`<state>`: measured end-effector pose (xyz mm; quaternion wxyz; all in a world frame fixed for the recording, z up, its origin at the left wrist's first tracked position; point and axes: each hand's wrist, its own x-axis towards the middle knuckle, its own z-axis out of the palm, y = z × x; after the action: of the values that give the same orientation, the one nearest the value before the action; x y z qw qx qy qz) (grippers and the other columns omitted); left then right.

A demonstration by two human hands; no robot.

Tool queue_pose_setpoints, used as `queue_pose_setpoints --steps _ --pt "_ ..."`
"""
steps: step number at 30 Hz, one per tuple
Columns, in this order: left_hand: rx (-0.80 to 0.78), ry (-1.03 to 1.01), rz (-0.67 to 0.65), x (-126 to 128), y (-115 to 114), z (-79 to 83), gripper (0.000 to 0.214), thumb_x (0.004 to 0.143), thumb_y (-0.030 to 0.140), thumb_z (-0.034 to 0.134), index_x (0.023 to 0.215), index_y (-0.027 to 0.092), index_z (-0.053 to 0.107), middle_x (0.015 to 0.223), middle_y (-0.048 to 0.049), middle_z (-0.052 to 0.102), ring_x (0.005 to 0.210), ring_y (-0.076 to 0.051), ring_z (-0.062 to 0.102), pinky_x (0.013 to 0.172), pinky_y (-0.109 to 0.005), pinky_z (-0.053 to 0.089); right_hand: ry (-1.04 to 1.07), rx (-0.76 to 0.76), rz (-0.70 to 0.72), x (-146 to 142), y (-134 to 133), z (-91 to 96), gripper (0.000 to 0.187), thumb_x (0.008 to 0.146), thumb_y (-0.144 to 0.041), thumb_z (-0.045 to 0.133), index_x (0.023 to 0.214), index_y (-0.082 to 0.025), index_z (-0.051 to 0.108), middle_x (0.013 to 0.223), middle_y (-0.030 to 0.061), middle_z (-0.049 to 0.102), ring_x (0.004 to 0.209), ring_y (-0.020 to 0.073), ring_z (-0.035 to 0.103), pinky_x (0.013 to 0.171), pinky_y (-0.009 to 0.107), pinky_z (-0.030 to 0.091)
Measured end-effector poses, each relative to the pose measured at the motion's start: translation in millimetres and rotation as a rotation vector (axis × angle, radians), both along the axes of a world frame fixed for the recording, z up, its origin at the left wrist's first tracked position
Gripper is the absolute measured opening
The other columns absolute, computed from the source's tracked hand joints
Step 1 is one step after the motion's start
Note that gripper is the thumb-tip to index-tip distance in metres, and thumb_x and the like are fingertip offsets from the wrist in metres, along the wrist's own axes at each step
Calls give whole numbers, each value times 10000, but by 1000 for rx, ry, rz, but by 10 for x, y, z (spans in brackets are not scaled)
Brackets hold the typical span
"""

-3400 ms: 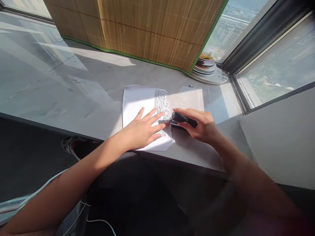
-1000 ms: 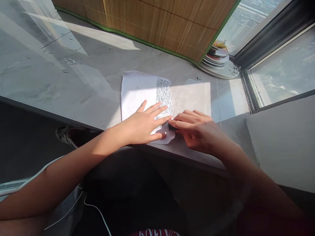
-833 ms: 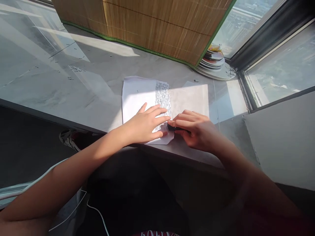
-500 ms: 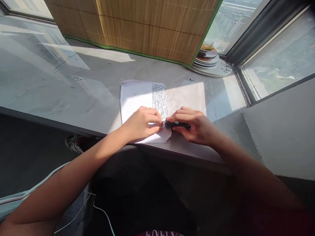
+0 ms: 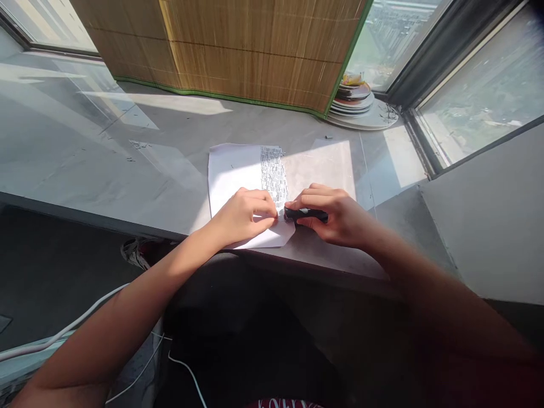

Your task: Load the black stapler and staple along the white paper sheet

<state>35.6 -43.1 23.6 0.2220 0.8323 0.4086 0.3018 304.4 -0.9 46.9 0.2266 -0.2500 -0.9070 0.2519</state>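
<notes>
A white sheet of paper [image 5: 233, 175] lies on the sill in front of me. A dense band of short dark marks that look like staples [image 5: 272, 173] runs down its right part. My left hand [image 5: 246, 215] rests on the lower part of the paper, fingers curled and thumb and fingertips closed at the end of the band. From the right, my right hand [image 5: 334, 215] is wrapped round a small black stapler [image 5: 308, 213], whose front end meets the paper's right edge beside my left fingertips. The exact contact is too small to make out.
Behind the paper hangs a bamboo blind [image 5: 246, 51] with green edging. Stacked plates [image 5: 355, 107] stand in the window corner. Loose staples [image 5: 138, 145] and a small dark piece [image 5: 328, 137] lie on the grey sill [image 5: 170, 181]. White cables [image 5: 85, 314] run below at left.
The view has shifted slightly. Both hands keep nearly the same place on the paper, with the stapler still at its right edge. No clear change in grip shows.
</notes>
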Motion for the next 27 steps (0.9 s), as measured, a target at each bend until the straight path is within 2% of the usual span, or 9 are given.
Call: queue_pose_setpoints --steps 3,9,14,19,21,23,25,27 --pt "-43 9 20 -13 -3 21 165 1006 255 695 853 235 755 959 -17 793 875 -184 721 950 -394 584 1 -8 3 0 0 6 231 969 -129 727 1141 -249 824 1015 60 788 1007 272 700 902 395 579" --pt "-10 -83 267 -80 8 30 179 1055 247 631 893 223 701 986 -57 748 895 -205 679 844 -380 561 8 -23 -7 -2 -3 13 212 973 -153 734 1148 -231 823 1015 72 783 989 265 700 867 382 568" --pt "-22 90 193 -84 34 -3 233 1105 265 526 927 229 672 993 -53 731 876 -210 664 930 -411 532 0 -28 -6 -3 9 8 211 983 -179 718 1158 -229 825 1020 77 787 1005 270 708 884 394 582" --pt "69 143 279 -97 73 -50 301 1125 263 445 879 227 616 945 -61 698 890 -228 652 878 -402 509 7 -25 -2 -16 3 24 204 1005 -231 694 1161 -242 825 1013 80 793 1000 279 725 875 403 602" --pt "75 99 408 -182 138 -98 341 1122 263 451 805 235 571 864 -45 670 825 -211 631 812 -375 502 7 -22 0 -18 0 26 196 1022 -254 673 1151 -244 820 1044 86 799 1010 283 736 876 408 614" --pt "60 71 634 -368 252 -152 387 1114 295 493 734 241 545 785 -37 649 754 -202 614 749 -351 488 6 -17 4 -16 5 13 195 1035 -274 656 1145 -247 815 1071 91 803 1017 287 747 871 411 627" --pt "2 83 873 -665 394 -183 362 1074 299 571 717 241 576 777 -52 684 743 -215 637 732 -348 483 2 -15 7 -11 16 -11 193 1039 -296 652 1140 -252 811 1086 96 804 1013 293 755 856 412 637" --pt "-33 117 1011 -1040 539 -178 320 1039 304 632 727 236 632 811 -81 738 796 -246 686 766 -360 502 -6 -16 7 -5 26 -34 193 1044 -322 653 1133 -255 811 1099 102 805 1009 298 762 850 416 646"
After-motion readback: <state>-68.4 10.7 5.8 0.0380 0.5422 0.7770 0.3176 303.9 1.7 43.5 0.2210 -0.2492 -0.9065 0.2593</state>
